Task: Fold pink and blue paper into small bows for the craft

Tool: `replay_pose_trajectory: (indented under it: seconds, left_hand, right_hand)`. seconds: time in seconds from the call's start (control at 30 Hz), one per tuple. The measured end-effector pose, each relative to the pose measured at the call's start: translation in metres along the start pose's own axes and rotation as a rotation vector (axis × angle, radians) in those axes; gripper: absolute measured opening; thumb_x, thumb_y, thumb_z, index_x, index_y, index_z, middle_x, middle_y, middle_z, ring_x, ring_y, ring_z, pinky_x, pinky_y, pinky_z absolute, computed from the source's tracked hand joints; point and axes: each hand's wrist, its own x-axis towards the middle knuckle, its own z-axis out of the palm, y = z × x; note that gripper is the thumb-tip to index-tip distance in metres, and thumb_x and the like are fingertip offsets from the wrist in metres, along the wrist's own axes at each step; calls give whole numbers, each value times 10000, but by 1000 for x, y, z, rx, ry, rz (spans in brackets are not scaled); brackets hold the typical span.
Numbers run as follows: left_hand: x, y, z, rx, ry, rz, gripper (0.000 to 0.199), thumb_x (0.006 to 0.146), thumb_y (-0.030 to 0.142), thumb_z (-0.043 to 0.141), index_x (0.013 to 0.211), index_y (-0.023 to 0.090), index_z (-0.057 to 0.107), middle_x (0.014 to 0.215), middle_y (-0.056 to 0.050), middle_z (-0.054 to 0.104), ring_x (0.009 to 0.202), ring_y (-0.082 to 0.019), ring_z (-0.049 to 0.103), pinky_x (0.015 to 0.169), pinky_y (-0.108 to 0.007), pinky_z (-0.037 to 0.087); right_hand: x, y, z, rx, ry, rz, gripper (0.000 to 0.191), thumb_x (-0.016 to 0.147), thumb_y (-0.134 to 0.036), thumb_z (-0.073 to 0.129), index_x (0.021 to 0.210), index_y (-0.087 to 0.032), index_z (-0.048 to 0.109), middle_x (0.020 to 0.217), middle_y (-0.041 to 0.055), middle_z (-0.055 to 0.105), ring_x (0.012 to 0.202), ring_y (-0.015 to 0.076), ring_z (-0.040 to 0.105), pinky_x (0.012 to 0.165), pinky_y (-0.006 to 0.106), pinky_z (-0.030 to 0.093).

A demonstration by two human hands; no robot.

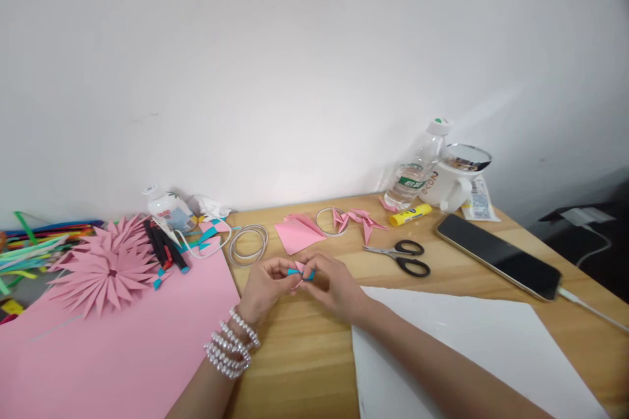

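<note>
Between my two hands is a small folded paper piece (299, 270) in pink and blue, held above the wooden table. My left hand (270, 280), with pearl bracelets (230, 344) on its wrist, pinches its left side. Opposite it, my right hand (334, 281) grips the right side between thumb and fingers. The fingers hide much of the piece. Just beyond them lie square pink paper sheets (299, 232) and several pink folded paper pieces (366, 221). Black-handled scissors (400, 255) rest to the right of my right hand.
Pink spiky paper flowers (111, 272), markers (164, 245) and a large pink sheet (122, 353) are at left. At right are a white sheet (457, 353), a phone (496, 255), a glue stick (410, 214), a water bottle (415, 167) and a mug (449, 180). The wall stands behind.
</note>
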Motion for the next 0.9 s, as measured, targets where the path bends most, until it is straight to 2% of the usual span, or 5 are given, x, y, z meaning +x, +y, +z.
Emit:
replay_pose_trajectory:
  seconds: [0.1, 0.33, 0.5, 0.67, 0.9]
  left_hand:
    - [0, -2, -1, -6, 3, -9, 208, 531, 218, 734, 692, 107, 664, 621, -44, 663, 487, -104, 560, 486, -211, 454]
    - [1, -2, -3, -38, -3, -49, 243, 482, 190, 764, 689, 108, 667, 603, -40, 661, 506, -113, 565, 486, -213, 457]
    - [1, -3, -4, -69, -66, -19, 213, 587, 214, 711, 767, 105, 684, 724, -68, 679, 611, -125, 582, 570, -225, 462]
    - [0, -2, -2, -153, -81, -20, 487, 536, 140, 739, 1007, 147, 617, 808, -53, 688, 718, -145, 615, 700, -266, 474]
    - [-3, 0, 9, -112, 76, -14, 192, 532, 220, 747, 665, 106, 670, 627, -61, 688, 546, -126, 593, 547, -225, 467]
  right_hand:
    - [1, 1, 0, 48, 14, 79, 123, 724, -198, 594, 801, -186, 500, 746, 14, 593, 665, 128, 542, 642, 258, 439]
    - [1, 7, 3, 260, -3, 203, 147, 693, -299, 645, 728, -165, 596, 739, 33, 616, 669, 138, 561, 622, 258, 444]
    - [4, 6, 2, 485, 39, 384, 201, 612, -295, 701, 678, -153, 575, 711, 23, 603, 625, 130, 559, 575, 254, 452]
    - [9, 3, -3, 668, 97, 434, 217, 584, -276, 716, 674, -161, 556, 715, 2, 587, 639, 119, 565, 604, 250, 468]
    - [8, 10, -2, 701, 160, 426, 196, 594, -268, 716, 744, -185, 622, 817, 14, 629, 731, 151, 602, 687, 292, 491]
